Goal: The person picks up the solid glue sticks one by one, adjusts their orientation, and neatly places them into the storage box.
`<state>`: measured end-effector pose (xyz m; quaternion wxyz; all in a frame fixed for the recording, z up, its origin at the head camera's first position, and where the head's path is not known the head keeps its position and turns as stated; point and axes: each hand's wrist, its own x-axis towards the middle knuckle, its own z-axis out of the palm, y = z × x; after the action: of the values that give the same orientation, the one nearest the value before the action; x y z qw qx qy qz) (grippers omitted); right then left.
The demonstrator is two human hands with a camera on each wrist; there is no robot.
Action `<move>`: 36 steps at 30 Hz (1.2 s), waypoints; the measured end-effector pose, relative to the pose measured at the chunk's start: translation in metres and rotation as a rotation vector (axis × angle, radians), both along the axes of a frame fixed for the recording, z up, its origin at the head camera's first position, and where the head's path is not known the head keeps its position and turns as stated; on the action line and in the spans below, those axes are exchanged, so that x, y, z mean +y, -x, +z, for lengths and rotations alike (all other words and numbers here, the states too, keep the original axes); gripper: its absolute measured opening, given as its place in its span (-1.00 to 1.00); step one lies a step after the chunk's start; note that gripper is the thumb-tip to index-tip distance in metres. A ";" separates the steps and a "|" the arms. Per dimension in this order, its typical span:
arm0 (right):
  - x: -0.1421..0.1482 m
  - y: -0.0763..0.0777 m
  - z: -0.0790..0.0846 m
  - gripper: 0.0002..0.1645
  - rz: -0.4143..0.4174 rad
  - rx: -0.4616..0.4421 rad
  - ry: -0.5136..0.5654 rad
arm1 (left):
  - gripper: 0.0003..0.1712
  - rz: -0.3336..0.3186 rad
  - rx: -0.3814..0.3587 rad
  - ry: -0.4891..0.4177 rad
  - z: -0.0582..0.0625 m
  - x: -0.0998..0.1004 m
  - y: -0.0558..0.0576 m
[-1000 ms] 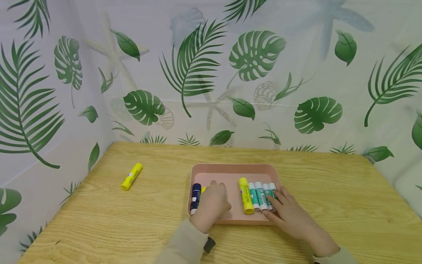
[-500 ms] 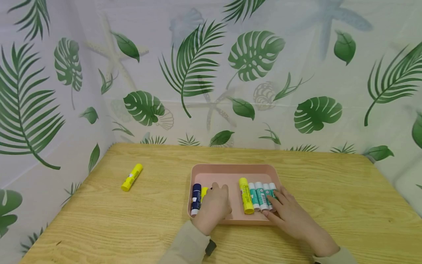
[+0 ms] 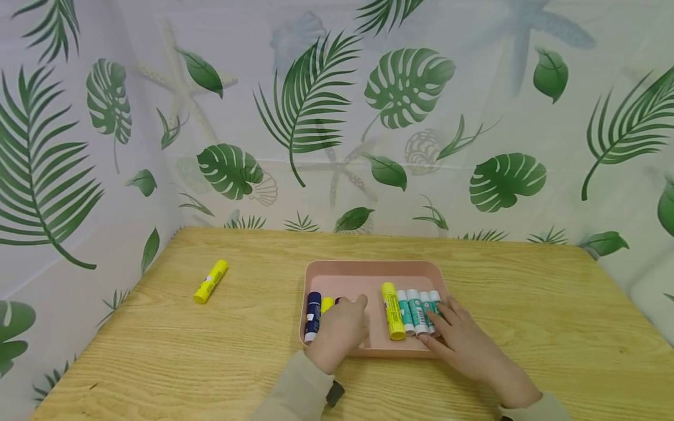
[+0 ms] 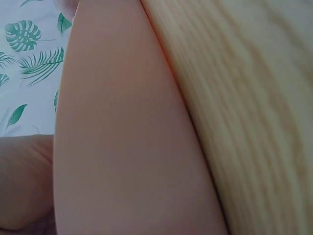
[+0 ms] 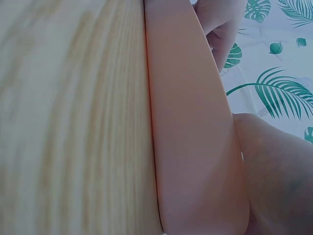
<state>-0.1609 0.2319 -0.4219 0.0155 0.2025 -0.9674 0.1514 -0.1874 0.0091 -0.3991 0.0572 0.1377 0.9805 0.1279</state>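
A pink tray (image 3: 376, 353) holds glue sticks in two groups. At its left end lie a navy glue stick (image 3: 313, 316), a yellow glue stick (image 3: 326, 303) and a dark blue cap beside them, partly covered. My left hand (image 3: 341, 330) reaches over these with bent fingers; what lies beneath is hidden. To the right are another yellow glue stick (image 3: 393, 311) and several teal-and-white glue sticks (image 3: 416, 313) side by side. My right hand (image 3: 466, 345) rests over the tray's right edge, its extended fingers touching the outermost teal sticks. Both wrist views mainly show the tray's outer wall (image 4: 122, 117).
One loose yellow glue stick (image 3: 210, 282) lies on the wooden table (image 3: 184, 362), left of the tray. A white cloth with printed leaves (image 3: 337, 117) hangs behind the table and along its left side.
The fingers of my left hand have shifted slightly, uncovering more of the yellow glue stick and a dark blue cap. My right hand stays where it was.
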 end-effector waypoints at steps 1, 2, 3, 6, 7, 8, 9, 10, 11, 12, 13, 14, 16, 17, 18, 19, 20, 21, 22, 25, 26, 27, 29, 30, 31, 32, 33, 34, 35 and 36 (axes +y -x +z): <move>0.000 0.000 0.000 -0.25 0.000 0.001 0.000 | -0.57 -0.009 0.003 0.014 0.000 0.000 0.000; 0.000 0.000 0.000 -0.25 -0.001 0.000 0.000 | -0.60 -0.017 0.011 0.030 0.000 0.000 -0.001; 0.000 0.000 0.000 -0.25 0.000 0.000 0.000 | -0.60 -0.023 0.013 0.040 -0.001 -0.001 -0.001; 0.000 -0.001 0.000 -0.25 0.003 0.003 -0.005 | -0.61 -0.028 0.007 0.039 -0.002 -0.001 0.000; 0.000 -0.001 0.000 -0.25 0.004 0.004 -0.006 | -0.60 -0.030 0.007 0.041 -0.002 -0.001 0.000; 0.000 -0.002 0.000 -0.25 0.003 0.004 -0.005 | -0.61 -0.031 0.009 0.038 -0.003 -0.001 0.000; 0.000 -0.002 0.000 -0.25 0.001 0.005 -0.004 | -0.61 -0.032 0.008 0.035 -0.003 -0.002 0.001; 0.000 -0.002 0.000 -0.25 0.000 0.006 -0.003 | -0.61 -0.032 0.010 0.036 -0.003 -0.002 0.001; 0.000 -0.002 0.000 -0.24 -0.003 0.003 0.000 | -0.62 -0.032 0.015 0.038 -0.002 -0.003 0.001; 0.000 -0.001 0.000 -0.24 -0.006 0.001 0.002 | -0.63 -0.030 0.015 0.032 -0.001 -0.003 0.002; 0.000 -0.001 -0.001 -0.24 -0.009 -0.001 0.004 | -0.63 -0.028 0.015 0.026 -0.001 -0.004 0.002; 0.000 -0.001 -0.001 -0.24 -0.011 -0.003 0.005 | -0.63 -0.026 0.022 0.021 0.000 -0.005 0.002; 0.000 -0.001 -0.003 -0.24 -0.010 -0.003 0.006 | -0.62 -0.027 0.039 0.025 0.001 -0.007 0.003; 0.000 -0.001 -0.003 -0.24 -0.011 -0.006 0.008 | -0.62 -0.029 0.048 0.021 0.002 -0.009 0.003; 0.000 -0.001 -0.003 -0.24 -0.010 -0.006 0.009 | -0.61 -0.030 0.055 0.017 0.004 -0.010 0.003; 0.000 -0.001 -0.003 -0.23 -0.010 -0.006 0.011 | -0.58 -0.033 0.064 0.018 0.005 -0.011 0.003; 0.000 -0.001 -0.003 -0.23 -0.008 -0.004 0.011 | -0.57 -0.038 0.074 0.020 0.006 -0.012 0.003; 0.000 -0.001 -0.003 -0.23 -0.008 -0.002 0.011 | -0.55 -0.042 0.074 0.015 0.007 -0.013 0.003; 0.000 -0.001 -0.002 -0.22 -0.008 -0.003 0.012 | -0.54 -0.043 0.075 0.008 0.009 -0.014 0.003; 0.000 -0.001 -0.002 -0.22 -0.006 -0.006 0.009 | -0.53 -0.052 0.095 -0.004 0.011 -0.018 0.002; 0.001 -0.001 -0.002 -0.23 -0.002 -0.003 0.006 | -0.54 -0.059 0.107 -0.008 0.011 -0.020 0.002; 0.001 -0.001 -0.002 -0.23 -0.001 -0.003 0.005 | -0.55 -0.066 0.117 -0.013 0.011 -0.022 0.002; 0.001 -0.001 -0.001 -0.24 0.002 0.003 0.001 | -0.59 -0.082 0.160 -0.007 0.011 -0.027 0.002; 0.001 -0.001 -0.001 -0.24 0.002 0.003 0.001 | -0.61 -0.091 0.187 0.004 0.010 -0.030 0.002; 0.001 0.000 -0.001 -0.25 0.003 0.007 0.002 | -0.63 -0.097 0.210 -0.002 0.010 -0.033 0.002; 0.001 0.000 -0.001 -0.25 0.004 0.010 0.001 | -0.64 -0.101 0.229 -0.002 0.009 -0.035 0.002; 0.001 0.000 0.000 -0.25 0.003 0.010 0.002 | -0.64 -0.103 0.251 0.000 0.008 -0.038 0.001; 0.001 0.000 0.000 -0.25 0.003 0.009 0.002 | -0.65 -0.105 0.271 -0.002 0.008 -0.041 0.001; 0.000 0.000 0.000 -0.25 0.004 0.008 0.002 | -0.63 -0.106 0.285 -0.007 0.007 -0.043 0.000; 0.000 0.000 0.000 -0.26 0.004 0.006 0.003 | -0.62 -0.107 0.293 -0.012 0.007 -0.045 0.000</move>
<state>-0.1605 0.2322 -0.4217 0.0184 0.2050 -0.9667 0.1524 -0.1871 -0.0362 -0.3920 -0.0804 0.2075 0.9688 0.1090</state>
